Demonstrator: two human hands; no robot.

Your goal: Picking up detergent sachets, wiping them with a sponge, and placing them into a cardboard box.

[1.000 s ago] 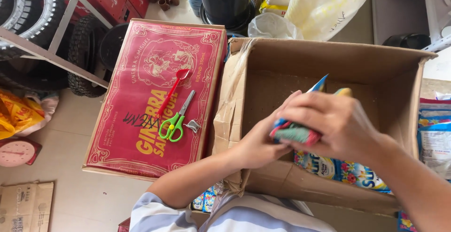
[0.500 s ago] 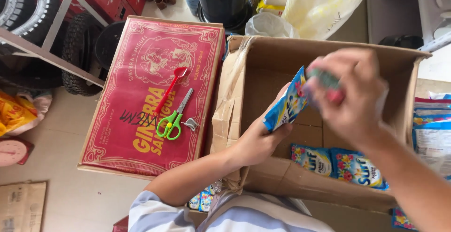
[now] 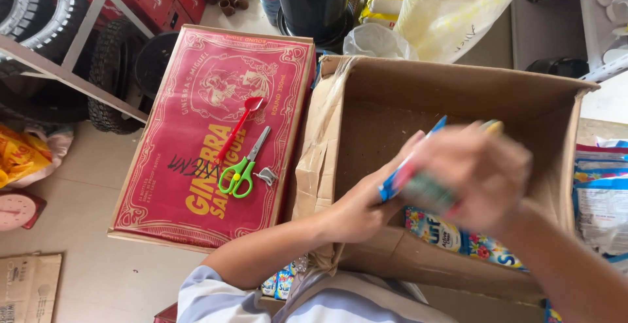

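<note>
Both hands work over the open cardboard box (image 3: 392,94). The right hand (image 3: 474,172), blurred, has its fingers closed around a bundle of blue sachets (image 3: 409,172); the left hand (image 3: 360,208) supports the bundle from below. More sachets (image 3: 458,238) lie against the box's near wall. Green scissors (image 3: 241,169) and a red spoon (image 3: 239,123) rest on the adjacent red carton (image 3: 196,205).

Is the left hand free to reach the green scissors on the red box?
Probably not right now: the left hand is busy holding a sachet strip over the cardboard box. The green scissors themselves lie uncovered nearby.
</note>
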